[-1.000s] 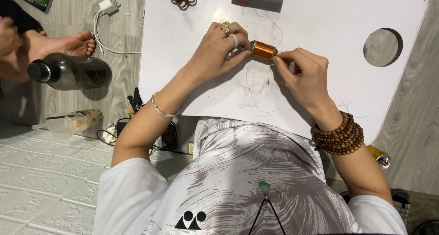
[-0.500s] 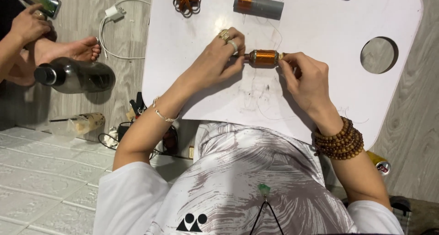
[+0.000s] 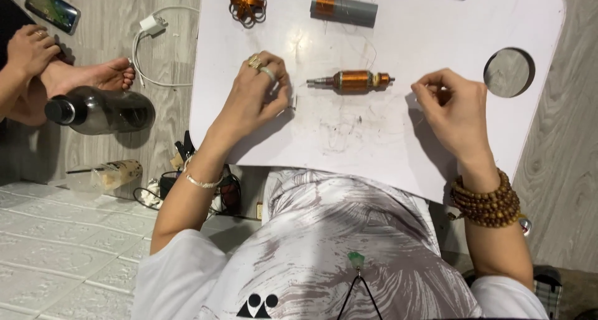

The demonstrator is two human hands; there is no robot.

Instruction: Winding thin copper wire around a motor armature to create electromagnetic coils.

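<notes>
At the far left, another person's hand [image 3: 28, 49] is resting on a bare foot [image 3: 87, 77] beside a phone [image 3: 52, 9] lying on the floor; half a second ago that hand was lifting the phone. A dark bottle [image 3: 99, 111] is lying on its side just below the foot, and a white charger with its cable [image 3: 151, 27] is sitting nearer the white lap table [image 3: 405, 145].

The left hand [image 3: 255, 96] is resting on the table with its ringed fingers curled together over something small at the tips; what it is pinching is too fine to tell. Earlier, this hand was wrapped round one end of the copper-wound motor armature [image 3: 352, 81]. That armature is now lying free on the table, shaft running left to right, between the two hands and touching neither.

Above it, a loose copper coil [image 3: 247, 2] and a grey cylinder with a copper winding [image 3: 344, 10] are sitting near the table's far edge.

The right hand [image 3: 451, 108], wearing wooden bead bracelets [image 3: 486, 202] at the wrist, has pulled away from the armature's right end. Its fingertips are pressed together, and whether they are gripping a thin wire cannot be told.
</notes>
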